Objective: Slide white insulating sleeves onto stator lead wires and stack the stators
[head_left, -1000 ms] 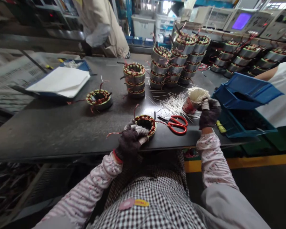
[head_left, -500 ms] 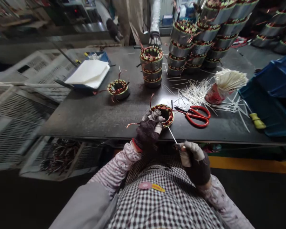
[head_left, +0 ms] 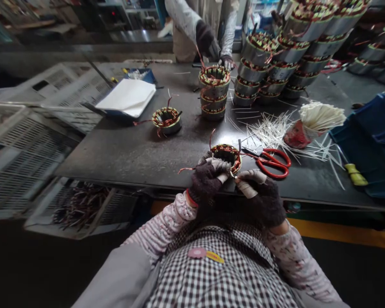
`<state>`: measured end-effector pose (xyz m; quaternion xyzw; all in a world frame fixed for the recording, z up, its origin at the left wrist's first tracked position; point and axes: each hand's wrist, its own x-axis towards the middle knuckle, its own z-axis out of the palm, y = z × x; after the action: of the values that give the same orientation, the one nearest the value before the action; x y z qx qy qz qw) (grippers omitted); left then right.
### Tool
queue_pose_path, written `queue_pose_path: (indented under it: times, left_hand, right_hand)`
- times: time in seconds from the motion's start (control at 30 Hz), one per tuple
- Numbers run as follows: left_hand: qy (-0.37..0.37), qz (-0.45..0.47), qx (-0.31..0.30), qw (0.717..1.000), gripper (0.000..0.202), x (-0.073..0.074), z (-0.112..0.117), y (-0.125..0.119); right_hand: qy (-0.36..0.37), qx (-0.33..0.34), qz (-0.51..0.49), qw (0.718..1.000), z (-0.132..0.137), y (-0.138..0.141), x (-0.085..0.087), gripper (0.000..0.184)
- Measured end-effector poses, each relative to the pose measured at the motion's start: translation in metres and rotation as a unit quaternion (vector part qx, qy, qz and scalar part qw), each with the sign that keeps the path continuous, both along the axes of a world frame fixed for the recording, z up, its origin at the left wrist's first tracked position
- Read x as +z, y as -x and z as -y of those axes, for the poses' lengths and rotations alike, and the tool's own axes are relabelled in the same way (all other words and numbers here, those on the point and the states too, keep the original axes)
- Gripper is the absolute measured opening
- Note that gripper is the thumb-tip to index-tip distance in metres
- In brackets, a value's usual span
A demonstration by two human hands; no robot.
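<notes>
Near the table's front edge sits a motor stator (head_left: 235,155), a metal ring with copper windings and loose lead wires. My left hand (head_left: 208,176), in a dark glove with wrapped fingertips, grips its near left side, the fingers reaching over the rim. My right hand (head_left: 259,192), gloved the same way, is closed in a pinch at the near right rim. A short bit of thin white strip (head_left: 233,176) shows at its fingertips; the rest is hidden. Red-handled scissors (head_left: 274,163) lie just right of the stator.
Another stator (head_left: 167,120) stands at left, a stack of stators (head_left: 214,92) behind, taller stacks (head_left: 253,64) at right. Loose white strips (head_left: 269,130) lie beside a red holder (head_left: 297,134) full of them. A co-worker's gloved hand (head_left: 208,40) is across the table. Blue bins (head_left: 365,158) stand right.
My right hand has moved up to the stator's rim, and the white strip's visible length is much shorter. The co-worker's raised hand has moved in over the stack. The view has shifted slightly.
</notes>
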<state>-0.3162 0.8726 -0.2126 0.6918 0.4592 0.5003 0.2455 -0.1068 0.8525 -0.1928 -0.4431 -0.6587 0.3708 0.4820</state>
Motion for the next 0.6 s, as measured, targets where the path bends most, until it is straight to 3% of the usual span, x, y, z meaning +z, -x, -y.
queue_pose_path:
  times: [0.1, 0.2, 0.33, 0.43, 0.5, 0.6]
  left_hand:
    - [0.009, -0.026, 0.017, 0.999, 0.004, 0.003, 0.001, 0.0]
    - [0.002, -0.044, 0.004, 0.999, 0.007, 0.007, 0.003, 0.001]
    - [0.01, -0.068, -0.015, 0.998, 0.01, 0.011, 0.003, 0.005]
    - [0.012, -0.071, -0.01, 0.997, 0.012, 0.011, 0.003, 0.003]
    - [0.017, -0.07, -0.007, 0.997, 0.012, 0.011, 0.002, 0.001]
    - [0.007, -0.09, -0.003, 0.996, 0.011, 0.011, 0.002, 0.0]
  right_hand:
    - [-0.022, -0.009, 0.076, 0.997, -0.01, 0.004, 0.006, 0.017]
    - [-0.042, -0.012, 0.119, 0.992, -0.015, 0.005, 0.001, 0.019]
    - [-0.165, -0.037, 0.148, 0.974, -0.015, 0.004, -0.004, 0.014]
    - [-0.241, -0.035, 0.165, 0.956, -0.016, 0.005, 0.003, 0.016]
    - [-0.246, -0.013, 0.136, 0.96, -0.017, 0.005, 0.011, 0.013]
    - [-0.182, 0.013, 0.042, 0.982, -0.016, 0.004, 0.017, 0.006]
